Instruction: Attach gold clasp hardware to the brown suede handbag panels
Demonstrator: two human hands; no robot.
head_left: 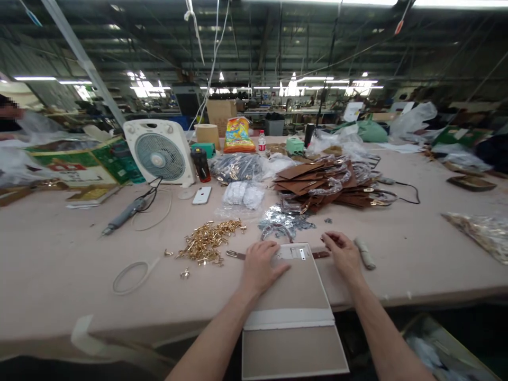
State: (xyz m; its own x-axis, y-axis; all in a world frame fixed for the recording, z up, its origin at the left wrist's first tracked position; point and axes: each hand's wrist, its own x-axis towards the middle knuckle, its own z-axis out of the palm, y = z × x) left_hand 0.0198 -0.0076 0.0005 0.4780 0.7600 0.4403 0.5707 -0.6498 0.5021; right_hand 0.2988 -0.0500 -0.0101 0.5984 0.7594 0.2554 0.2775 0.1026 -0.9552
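Observation:
A flat beige bag panel [293,288] lies in front of me, its near part hanging over the table edge. My left hand [260,267] rests flat on its upper left, thumb apart from the fingers. Near the panel's top is a small metal plate [302,254]. Brown leather strap ends stick out on both sides; the left one carries a gold buckle [232,254], the right strap end [320,254] is bare. Behind the panel arches a plastic-wrapped handle [275,231]. Right of the panel, my right hand [343,254] pinches something small and dark that I cannot make out.
Gold metal fittings [206,241] lie heaped to the left, and silver pieces [281,219] beyond the panel. Farther back are stacked brown leather pieces [317,182], a phone [202,195], a fan [161,153] and a grey corded tool [125,216]. A rolled cloth [364,254] lies right of my right hand.

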